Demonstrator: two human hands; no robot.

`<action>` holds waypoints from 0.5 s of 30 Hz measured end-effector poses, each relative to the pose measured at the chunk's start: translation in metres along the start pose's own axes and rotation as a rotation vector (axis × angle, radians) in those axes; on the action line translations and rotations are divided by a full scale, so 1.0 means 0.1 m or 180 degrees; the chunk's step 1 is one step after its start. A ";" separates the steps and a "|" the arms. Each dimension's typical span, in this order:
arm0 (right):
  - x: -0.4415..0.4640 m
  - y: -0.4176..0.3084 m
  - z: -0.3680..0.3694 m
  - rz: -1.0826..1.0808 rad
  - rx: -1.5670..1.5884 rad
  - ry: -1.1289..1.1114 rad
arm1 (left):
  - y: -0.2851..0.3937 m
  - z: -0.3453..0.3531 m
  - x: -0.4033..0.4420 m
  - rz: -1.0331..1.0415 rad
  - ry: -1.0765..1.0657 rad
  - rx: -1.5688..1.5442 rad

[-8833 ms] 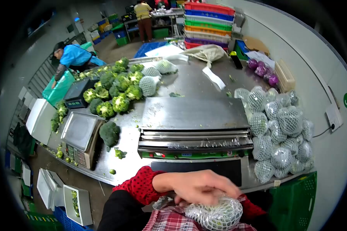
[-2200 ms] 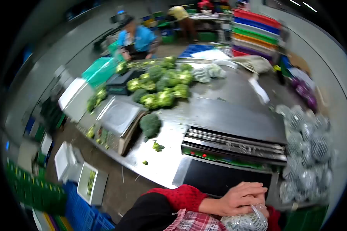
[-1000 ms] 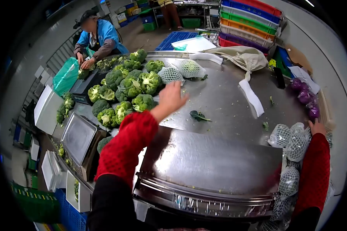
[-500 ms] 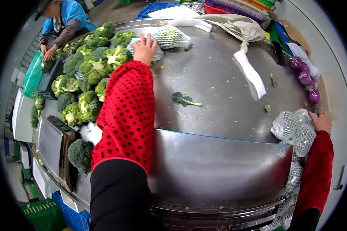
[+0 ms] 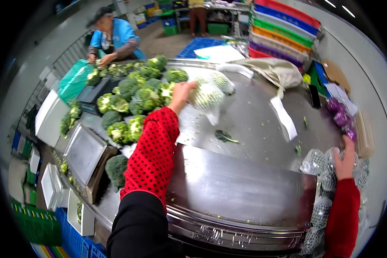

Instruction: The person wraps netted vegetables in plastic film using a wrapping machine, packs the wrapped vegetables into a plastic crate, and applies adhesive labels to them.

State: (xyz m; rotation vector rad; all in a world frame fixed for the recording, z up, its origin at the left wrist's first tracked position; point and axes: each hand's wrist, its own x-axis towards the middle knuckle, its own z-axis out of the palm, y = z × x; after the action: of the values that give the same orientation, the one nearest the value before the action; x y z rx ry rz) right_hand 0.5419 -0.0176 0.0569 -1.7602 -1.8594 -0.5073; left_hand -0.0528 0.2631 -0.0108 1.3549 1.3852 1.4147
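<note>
My left hand grips the side of a vegetable in a white foam net, the loose end of the net hanging down. Pale green shows through the mesh; its exact kind is hidden. Just behind it lies a second netted vegetable. Left of that hand is a heap of broccoli heads. At the right edge my right hand is over a pile of netted, round produce, thumb and fingers apart and nothing seen in them. Purple produce in wrapping lies just beyond its fingertips.
A scale and a single broccoli head sit at the left. A leaf and a white strip lie on the steel table. Stacked crates stand behind. A co-worker handles greens at the far left.
My left hand has closed on the netted vegetable and brought it upright, away from the heap. My right hand has shifted and its fingers now point away from me. The view has tilted up.
</note>
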 end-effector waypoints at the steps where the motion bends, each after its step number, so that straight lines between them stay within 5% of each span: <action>1: 0.06 -0.47 -0.06 0.0330 0.0579 -0.0378 | 0.30 0.00 -0.20 0.0248 -0.0136 -0.0143; 3: 0.14 -1.41 -0.23 0.0676 0.1705 -0.0924 | 0.83 0.04 -0.52 -0.0551 -0.0655 -0.0574; 6: 0.15 -2.31 -0.27 0.0545 0.2975 -0.0954 | 1.10 0.37 -1.14 -0.0833 -0.1394 -0.0917; 8: 0.01 -2.62 -0.35 0.0319 0.3481 -0.1175 | 1.38 0.46 -1.88 -0.0427 -0.1979 -0.0680; 9: -0.10 -2.62 -0.34 -0.0362 0.3017 -0.1013 | 1.54 0.45 -2.25 -0.0714 -0.2221 -0.0610; 11: -0.53 -2.62 -0.42 0.0321 0.3620 -0.1436 | 0.92 0.70 -2.71 -0.1419 -0.2427 -0.1096; 12: -0.73 -2.54 -0.36 0.0516 0.3588 -0.1609 | 0.86 0.69 -2.97 -0.1243 -0.2466 -0.1240; 13: -0.86 -2.48 -0.44 0.0325 0.2964 -0.1907 | 0.86 0.65 -3.08 -0.0642 -0.2332 -0.0317; 15: -1.12 -2.46 -0.47 0.0679 0.3587 -0.1792 | 1.08 0.55 -3.17 0.0061 -0.2725 0.0853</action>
State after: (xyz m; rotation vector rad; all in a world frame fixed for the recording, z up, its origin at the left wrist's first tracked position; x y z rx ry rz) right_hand 0.3052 -0.1550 0.0469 -1.2752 -1.6629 1.0367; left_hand 0.0766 -0.0488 0.0272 1.8417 0.9798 0.5155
